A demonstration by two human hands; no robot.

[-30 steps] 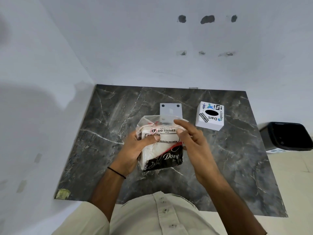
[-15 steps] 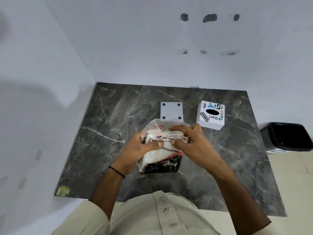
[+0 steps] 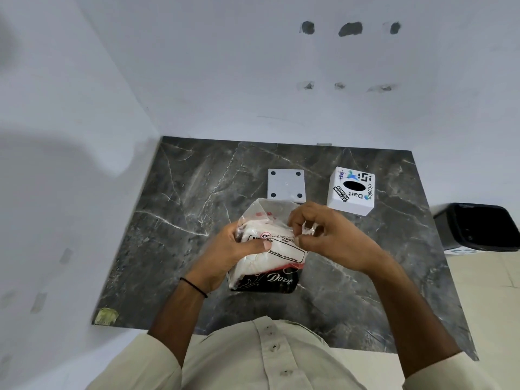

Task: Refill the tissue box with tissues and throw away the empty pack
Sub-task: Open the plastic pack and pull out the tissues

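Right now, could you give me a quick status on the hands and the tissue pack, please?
Left hand grips tissue pack; right hand pinches its open plastic top. Tissue box empty-handed, beyond. Nothing between.

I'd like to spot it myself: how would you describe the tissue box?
On the dark marble table, look at the far right. The tissue box is a white cube with a black oval slot and colourful stickers, unlike the plain flat white plate on its left.

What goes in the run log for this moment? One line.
stage: opening pack | left hand: holds tissue pack | right hand: fingers pinch its plastic top | tissue box: untouched on table
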